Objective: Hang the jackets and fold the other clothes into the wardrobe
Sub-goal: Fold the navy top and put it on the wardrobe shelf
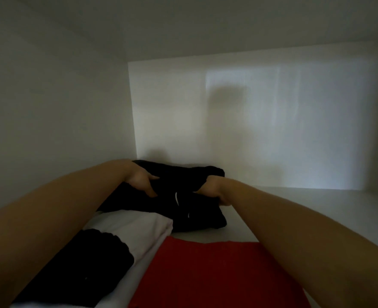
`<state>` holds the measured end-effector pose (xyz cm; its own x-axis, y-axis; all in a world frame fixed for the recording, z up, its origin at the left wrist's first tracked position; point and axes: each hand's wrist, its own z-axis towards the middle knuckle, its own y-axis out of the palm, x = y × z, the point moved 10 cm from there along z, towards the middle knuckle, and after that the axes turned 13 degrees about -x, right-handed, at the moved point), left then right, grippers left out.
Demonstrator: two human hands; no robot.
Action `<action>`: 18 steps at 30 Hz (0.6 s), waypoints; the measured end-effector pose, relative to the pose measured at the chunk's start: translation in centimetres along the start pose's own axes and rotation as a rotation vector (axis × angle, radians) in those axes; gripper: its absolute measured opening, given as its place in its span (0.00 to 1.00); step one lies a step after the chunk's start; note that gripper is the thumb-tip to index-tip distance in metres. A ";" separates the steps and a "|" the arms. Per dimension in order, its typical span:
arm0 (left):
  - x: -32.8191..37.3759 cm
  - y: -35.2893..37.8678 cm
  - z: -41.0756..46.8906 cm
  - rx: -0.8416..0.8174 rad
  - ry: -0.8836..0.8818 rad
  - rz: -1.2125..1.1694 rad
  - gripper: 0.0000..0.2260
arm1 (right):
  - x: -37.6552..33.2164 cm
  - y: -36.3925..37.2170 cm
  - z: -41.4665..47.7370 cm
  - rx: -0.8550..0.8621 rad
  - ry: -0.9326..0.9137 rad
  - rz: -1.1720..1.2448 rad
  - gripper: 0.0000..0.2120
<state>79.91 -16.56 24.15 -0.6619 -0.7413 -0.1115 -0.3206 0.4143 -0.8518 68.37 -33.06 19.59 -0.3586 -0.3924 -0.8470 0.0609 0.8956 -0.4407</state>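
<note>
We're looking into a dim white wardrobe compartment (294, 210), w/ both bare arms reaching in. The folded black garment (183, 185) sits deep on the shelf, close to the back wall (272, 118) and nearer the left side wall (61, 118) than the right. It's dark, soft-looking fabric, thick and bunched in layers, w/ two small white marks on its top and front, maybe a logo, too small to read. Whether it's one bundle or two stacked pieces we can't tell. Our left hand (141, 182) grips its left edge, fingers curled over the fabric and thumb pressed on top. Our right hand (212, 190) grips the right side, w/ the fingers tucked into the cloth and mostly hidden, so only the wrist and heel of the hand show. In front of the black garment, touching it, lies a folded white piece (143, 227). On top of that, at front left, is another black folded item (90, 263), partly covered by our left forearm. A red folded cloth (205, 276) lies just beside the white one, nearest us, btw. our two arms.
</note>
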 end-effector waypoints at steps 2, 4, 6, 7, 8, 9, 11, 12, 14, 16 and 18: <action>0.2 0.3 -0.1 0.004 0.008 -0.019 0.37 | -0.4 -0.8 -0.3 0.053 0.037 -0.137 0.34; 0.9 -0.1 -0.9 0.048 0.040 -0.019 0.33 | -1.5 -2.4 -0.9 0.188 0.067 -0.417 0.49; 1.8 -0.9 -2.2 0.129 0.057 0.007 0.28 | -3.1 -3.3 -2.3 0.320 0.033 -0.636 0.48; 2.2 -1.3 -2.8 0.165 0.049 0.027 0.26 | -3.8 -3.1 -2.9 0.342 -0.012 -0.719 0.42; 2.7 -1.6 -3.5 0.191 0.036 0.051 0.25 | -4.6 -2.4 -3.3 0.314 -0.056 -0.835 0.33; 3.4 -1.8 -4.3 0.212 0.025 0.076 0.25 | -4.8 -1.5 -3.5 0.240 -0.066 -0.911 0.25; 5.5 -2.3 -6.0 0.262 0.041 0.107 0.25 | -3.9 0.1 -4.0 0.083 -0.016 -0.989 0.17; 6.8 -2.6 -7.0 0.294 0.065 0.103 0.25 | -3.5 0.4 -4.5 0.042 0.016 -0.986 0.17; 9.2 -3.1 -9.0 0.339 0.108 0.106 0.25 | -4.2 0.1 -6.1 0.067 -0.012 -0.982 0.16; 10.9 -2.8 -10.6 0.323 0.106 0.146 0.23 | -5.3 -0.5 -8.0 0.123 -0.066 -0.963 0.15; 12.0 -2.3 -11.9 0.300 0.071 0.201 0.21 | -6.0 -1.0 -10.3 0.159 -0.083 -0.963 0.15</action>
<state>64.70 -20.14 30.87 -0.7400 -0.6182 -0.2649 0.0264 0.3668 -0.9299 60.88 -29.43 28.20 -0.2545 -0.9597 -0.1196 -0.0967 0.1483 -0.9842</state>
